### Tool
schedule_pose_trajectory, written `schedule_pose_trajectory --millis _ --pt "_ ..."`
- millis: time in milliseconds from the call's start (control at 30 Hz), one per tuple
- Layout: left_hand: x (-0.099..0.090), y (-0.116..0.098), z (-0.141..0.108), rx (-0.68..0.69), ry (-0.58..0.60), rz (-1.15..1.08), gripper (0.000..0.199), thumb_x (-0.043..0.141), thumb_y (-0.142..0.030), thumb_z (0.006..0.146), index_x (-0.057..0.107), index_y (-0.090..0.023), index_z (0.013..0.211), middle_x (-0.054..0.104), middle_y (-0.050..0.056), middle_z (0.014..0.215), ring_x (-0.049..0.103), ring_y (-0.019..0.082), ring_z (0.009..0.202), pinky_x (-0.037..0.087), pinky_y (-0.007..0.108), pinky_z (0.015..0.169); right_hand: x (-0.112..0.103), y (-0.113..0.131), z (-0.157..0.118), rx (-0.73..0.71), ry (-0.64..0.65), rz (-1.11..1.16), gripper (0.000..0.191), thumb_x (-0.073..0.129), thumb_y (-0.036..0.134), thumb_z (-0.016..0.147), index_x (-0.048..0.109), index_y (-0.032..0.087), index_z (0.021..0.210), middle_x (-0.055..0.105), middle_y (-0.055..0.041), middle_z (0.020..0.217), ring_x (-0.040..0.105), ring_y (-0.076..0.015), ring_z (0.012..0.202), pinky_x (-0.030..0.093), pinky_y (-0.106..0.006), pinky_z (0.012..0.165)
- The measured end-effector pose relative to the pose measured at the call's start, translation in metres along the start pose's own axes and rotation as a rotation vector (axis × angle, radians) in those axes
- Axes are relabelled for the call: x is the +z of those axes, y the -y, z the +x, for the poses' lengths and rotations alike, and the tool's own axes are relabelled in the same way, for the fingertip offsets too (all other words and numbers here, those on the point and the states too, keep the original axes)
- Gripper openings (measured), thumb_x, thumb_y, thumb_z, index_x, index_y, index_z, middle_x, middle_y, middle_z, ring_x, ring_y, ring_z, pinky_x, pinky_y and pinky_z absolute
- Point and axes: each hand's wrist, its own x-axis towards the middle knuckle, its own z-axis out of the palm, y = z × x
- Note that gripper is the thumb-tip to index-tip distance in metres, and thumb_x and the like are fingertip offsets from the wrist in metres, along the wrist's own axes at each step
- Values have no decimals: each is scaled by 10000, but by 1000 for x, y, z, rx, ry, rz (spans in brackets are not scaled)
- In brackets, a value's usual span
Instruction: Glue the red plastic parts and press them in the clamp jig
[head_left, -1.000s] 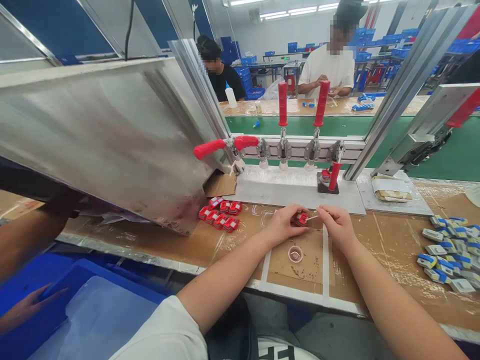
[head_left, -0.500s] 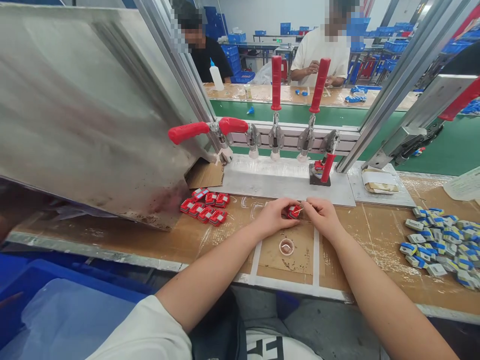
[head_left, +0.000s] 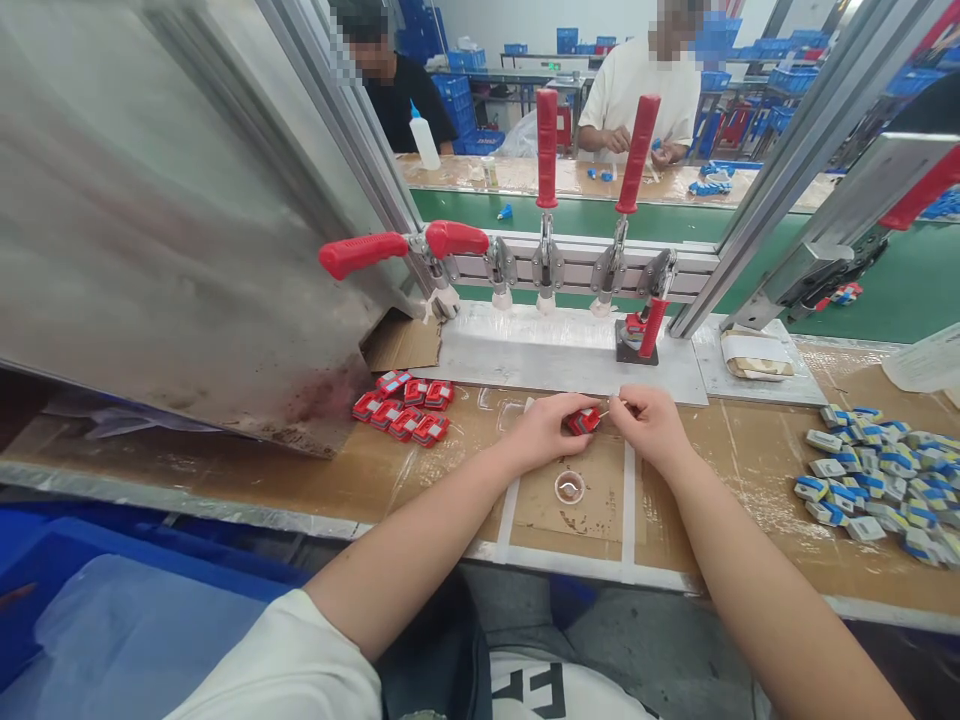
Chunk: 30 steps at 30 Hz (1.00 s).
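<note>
My left hand [head_left: 551, 428] grips a small red plastic piece [head_left: 583, 421] between thumb and fingers, above the taped cardboard patch. Facing it, my right hand [head_left: 649, 425] pinches a thin stick [head_left: 606, 411], whose tip reaches the red piece; most of the stick is hidden by the fingers. Just below my hands stands a small clear round cup [head_left: 570, 487] with a little in it that I cannot make out. Off to the left lies a cluster of red pieces [head_left: 405, 408] with grey parts.
Behind my hands runs a metal rail with red-handled toggle clamps [head_left: 547, 150]; one presses on a red piece [head_left: 636, 328]. A pile of blue-and-grey pieces [head_left: 885, 480] covers the right side. A large metal panel [head_left: 172, 230] leans at left. Two people sit across the green belt [head_left: 465, 212].
My right hand has drawn slightly away from the red piece, and the left hand has tilted that piece a little. The whole view has shifted slightly.
</note>
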Motion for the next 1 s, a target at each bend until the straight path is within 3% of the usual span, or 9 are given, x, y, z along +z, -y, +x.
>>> schedule_pose_trajectory --millis 100,267,333,600,667,733,900,1000 --pt "-2 1 -1 -52 22 -41 524 721 -192 784 689 -213 1306 748 58 1258 706 241 1132 527 339 1025 -3 6 -2 -48 22 94 449 490 281 950 205 230 606 239 49 550 246 -116 535 198 -307 545" --pt "-7 4 -1 -128 73 -140 593 767 -259 786 661 -192 1366 746 71 1277 714 250 1133 539 343 1022 -4 21 -10 -227 482 336 464 467 286 995 214 229 611 282 46 566 261 -117 539 234 -303 563" --pt "-8 5 0 -128 82 -170 588 778 -302 795 666 -195 1362 750 74 1270 718 253 1126 545 349 1017 -1 24 -12 -262 594 332 451 486 244 983 228 228 613 297 51 572 273 -114 539 236 -299 567" --pt "-6 7 1 -131 81 -230 578 767 -248 795 669 -223 1363 747 64 1282 704 253 1177 541 356 1048 6 30 -15 -322 707 248 416 509 187 957 284 228 610 334 55 565 314 -113 536 240 -295 568" --pt "-7 7 0 -128 82 -245 590 761 -238 796 659 -226 1377 743 61 1291 698 252 1193 535 359 1059 5 31 -15 -313 692 287 431 498 214 975 273 228 608 326 51 565 305 -115 534 239 -299 566" --pt "-7 7 0 -127 90 -253 619 755 -226 793 639 -225 1401 737 59 1306 697 249 1194 533 355 1063 2 28 -13 -274 589 355 456 482 257 997 251 230 605 303 48 561 289 -117 528 237 -305 563" --pt "-9 5 -2 -153 112 -231 699 733 -182 779 585 -236 1460 729 49 1322 711 239 1149 540 339 1037 -1 10 -7 35 58 328 516 510 413 1004 260 225 594 260 36 583 274 -121 545 233 -300 553" --pt "-10 4 -2 -145 115 -215 701 717 -183 785 575 -250 1468 719 41 1340 696 241 1179 533 338 1041 2 2 -3 121 13 268 536 530 482 981 266 222 594 255 36 592 278 -118 560 236 -289 550"
